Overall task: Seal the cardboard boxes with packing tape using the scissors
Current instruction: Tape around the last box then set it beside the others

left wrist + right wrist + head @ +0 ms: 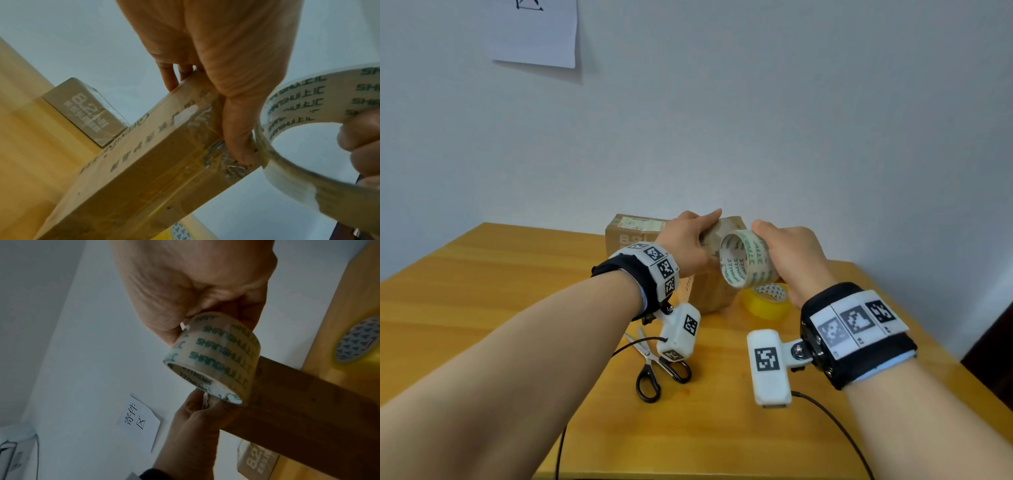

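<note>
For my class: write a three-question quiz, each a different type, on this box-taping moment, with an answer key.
1. True or false: the scissors are in the left hand.
2. Which tape roll does the right hand hold? A) the yellow roll B) the clear roll with green lettering C) none
3. Fill in: the left hand holds down the tape's end on the nearer ____.

Key: 1 false, they lie on the table. 2 B, the yellow roll lies on the table. 3 box; a second box stands behind it.
</note>
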